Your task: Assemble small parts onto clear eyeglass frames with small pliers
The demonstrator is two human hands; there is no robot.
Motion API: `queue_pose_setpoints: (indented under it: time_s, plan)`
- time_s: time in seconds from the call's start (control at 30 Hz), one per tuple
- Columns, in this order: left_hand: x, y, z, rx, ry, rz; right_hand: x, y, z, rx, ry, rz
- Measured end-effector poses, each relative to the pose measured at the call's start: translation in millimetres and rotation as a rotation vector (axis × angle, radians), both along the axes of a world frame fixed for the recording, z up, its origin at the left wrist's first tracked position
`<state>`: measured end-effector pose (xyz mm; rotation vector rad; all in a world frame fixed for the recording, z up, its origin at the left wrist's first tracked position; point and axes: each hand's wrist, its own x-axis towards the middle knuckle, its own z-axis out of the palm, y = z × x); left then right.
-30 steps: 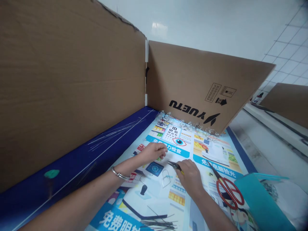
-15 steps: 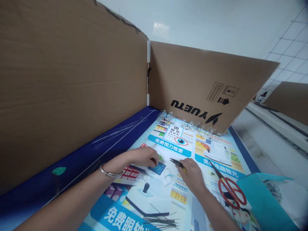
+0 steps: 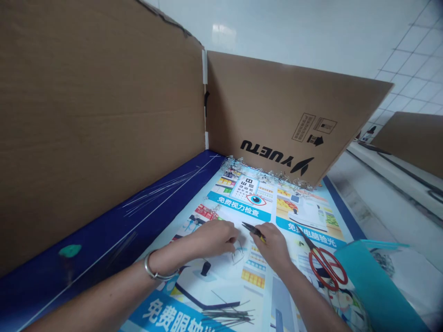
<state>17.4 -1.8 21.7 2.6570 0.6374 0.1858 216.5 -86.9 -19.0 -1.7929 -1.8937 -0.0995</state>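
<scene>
My left hand [image 3: 219, 237], with a silver bangle on its wrist, is closed above the printed sheet [image 3: 230, 281]. Its fingertips are at a small bent wire piece [image 3: 238, 255]; whether they grip it is hard to make out. To the right, my right hand [image 3: 272, 242] is wrapped round dark-tipped pliers [image 3: 254, 229] with yellow on the handle, their tips pointing left toward my left hand. Several thin dark wires [image 3: 228, 316] lie near the sheet's lower edge. Scissors with red handles [image 3: 327, 267] rest to the right of my right hand.
Cardboard panels stand at the left [image 3: 104, 101] and back [image 3: 270, 106]. Clear, twisted bits [image 3: 277, 177] line the back panel's foot. A teal box [image 3: 377, 281] is at the right; thin strands [image 3: 159, 189] and a green blob [image 3: 70, 250] lie on the blue surface [image 3: 104, 230].
My left hand has moved right and slightly down, to the bent wire piece. My right hand still holds the pliers. The whole view has shifted slightly.
</scene>
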Motion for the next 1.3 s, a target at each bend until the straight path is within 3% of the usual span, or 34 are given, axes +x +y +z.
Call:
queue_pose_setpoints:
  time_s: [0.13, 0.23, 0.5, 0.73, 0.9, 1.1, 1.3]
  plan:
    - [7.3, -6.1, -4.9, 0.047, 0.021, 0.143, 0.2, 0.7, 0.5, 0.005, -0.022, 0.002]
    - [11.5, -8.4, -11.1, 0.074, 0.040, 0.182, 0.3, 1.0, -0.3, 0.001, -0.008, 0.000]
    - [15.0, -14.8, -23.5, 0.158, 0.051, 0.149, -0.3, 0.1, 0.2, -0.013, 0.040, 0.010]
    - [14.7, -18.2, -22.7, 0.230, 0.065, 0.118, -0.6, -1.8, 3.3, -0.019, 0.065, 0.004]
    - [15.7, -14.5, -19.2, 0.191, 0.082, 0.158, 0.6, -1.5, 2.8, -0.017, 0.127, -0.013]
    - [17.1, -12.4, -9.8, 0.099, -0.107, 0.165, 1.9, -1.8, 6.4, 0.010, 0.300, 0.006]
    - [19.5, -11.9, -10.4, 0.027, -0.274, 0.185, -6.5, -5.6, 16.7, -0.037, 0.551, 0.139]
